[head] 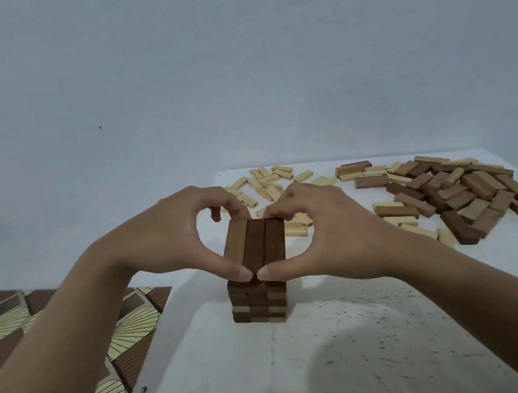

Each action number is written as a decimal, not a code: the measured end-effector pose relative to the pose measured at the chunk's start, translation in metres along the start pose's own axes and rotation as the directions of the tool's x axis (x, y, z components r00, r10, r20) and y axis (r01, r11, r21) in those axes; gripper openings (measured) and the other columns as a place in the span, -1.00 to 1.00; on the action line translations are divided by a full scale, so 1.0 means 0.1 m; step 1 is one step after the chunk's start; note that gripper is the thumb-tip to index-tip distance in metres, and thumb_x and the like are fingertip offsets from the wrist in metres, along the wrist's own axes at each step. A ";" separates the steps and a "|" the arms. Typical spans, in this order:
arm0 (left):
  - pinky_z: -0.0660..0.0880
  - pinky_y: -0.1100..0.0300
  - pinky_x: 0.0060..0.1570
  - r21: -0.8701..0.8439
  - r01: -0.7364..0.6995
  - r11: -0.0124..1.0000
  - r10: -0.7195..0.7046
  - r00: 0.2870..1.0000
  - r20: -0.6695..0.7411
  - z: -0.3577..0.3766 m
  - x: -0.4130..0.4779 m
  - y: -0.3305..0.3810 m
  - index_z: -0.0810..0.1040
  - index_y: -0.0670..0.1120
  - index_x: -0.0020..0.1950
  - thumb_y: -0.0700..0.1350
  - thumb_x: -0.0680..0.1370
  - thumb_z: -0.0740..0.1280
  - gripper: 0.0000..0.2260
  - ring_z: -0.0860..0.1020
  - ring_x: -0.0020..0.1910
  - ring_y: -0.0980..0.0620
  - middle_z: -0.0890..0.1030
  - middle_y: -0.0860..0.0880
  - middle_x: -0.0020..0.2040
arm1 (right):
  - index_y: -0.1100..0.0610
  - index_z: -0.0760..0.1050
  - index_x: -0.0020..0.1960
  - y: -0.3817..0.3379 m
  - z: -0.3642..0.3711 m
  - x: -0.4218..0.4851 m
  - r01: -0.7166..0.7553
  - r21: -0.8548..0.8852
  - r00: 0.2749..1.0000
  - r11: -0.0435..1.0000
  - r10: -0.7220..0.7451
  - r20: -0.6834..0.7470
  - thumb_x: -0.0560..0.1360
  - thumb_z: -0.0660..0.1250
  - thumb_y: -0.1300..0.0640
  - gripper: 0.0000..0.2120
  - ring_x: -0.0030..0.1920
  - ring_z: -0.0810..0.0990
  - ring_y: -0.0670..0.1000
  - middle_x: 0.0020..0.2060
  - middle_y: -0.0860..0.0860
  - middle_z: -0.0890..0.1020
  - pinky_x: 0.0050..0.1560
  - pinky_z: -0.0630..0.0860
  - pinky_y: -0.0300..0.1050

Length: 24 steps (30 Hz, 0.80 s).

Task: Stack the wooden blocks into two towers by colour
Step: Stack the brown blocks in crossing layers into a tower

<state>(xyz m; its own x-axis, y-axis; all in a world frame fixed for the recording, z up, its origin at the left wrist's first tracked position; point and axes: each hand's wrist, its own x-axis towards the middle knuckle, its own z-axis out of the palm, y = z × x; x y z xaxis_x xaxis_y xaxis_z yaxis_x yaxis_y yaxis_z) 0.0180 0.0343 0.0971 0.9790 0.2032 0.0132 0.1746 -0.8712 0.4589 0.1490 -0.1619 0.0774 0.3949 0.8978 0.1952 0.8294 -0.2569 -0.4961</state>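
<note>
A tower of dark brown blocks (258, 297) stands in the middle of the white table (351, 348). Its top layer (255, 245) is three brown blocks side by side. My left hand (171, 239) and my right hand (327, 230) clasp this top layer from both sides: both thumbs press its near end and the fingers touch its far end. A pile of light, pale blocks (269, 185) lies loose behind the tower. To the right is a heap of mostly brown blocks (459, 194), with a few pale ones mixed in.
The table's left edge runs diagonally past the tower; beyond it is a patterned floor (72, 333). A plain pale wall (235, 68) rises behind the table. The near part of the table shows speckled bare surface.
</note>
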 end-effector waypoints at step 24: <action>0.35 0.27 0.16 -0.127 0.051 0.991 -0.048 0.999 0.025 0.27 -0.03 -0.21 0.53 0.40 0.17 0.27 0.15 0.63 -0.38 0.34 0.21 0.42 0.46 0.35 0.13 | -0.21 0.50 0.32 0.05 0.21 -0.03 -0.101 -0.022 0.994 0.995 0.101 0.030 0.26 0.50 -0.40 -0.32 0.13 0.35 -0.27 0.08 -0.36 0.46 0.35 0.27 0.00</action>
<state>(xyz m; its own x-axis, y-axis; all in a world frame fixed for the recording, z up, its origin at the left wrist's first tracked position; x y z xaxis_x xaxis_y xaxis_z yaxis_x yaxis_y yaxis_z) 0.0140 0.0400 0.0635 0.9719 0.2333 -0.0315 0.2095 -0.7960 0.5679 0.1440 -0.1586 0.0567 0.4648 0.8775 0.1182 0.7940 -0.3539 -0.4943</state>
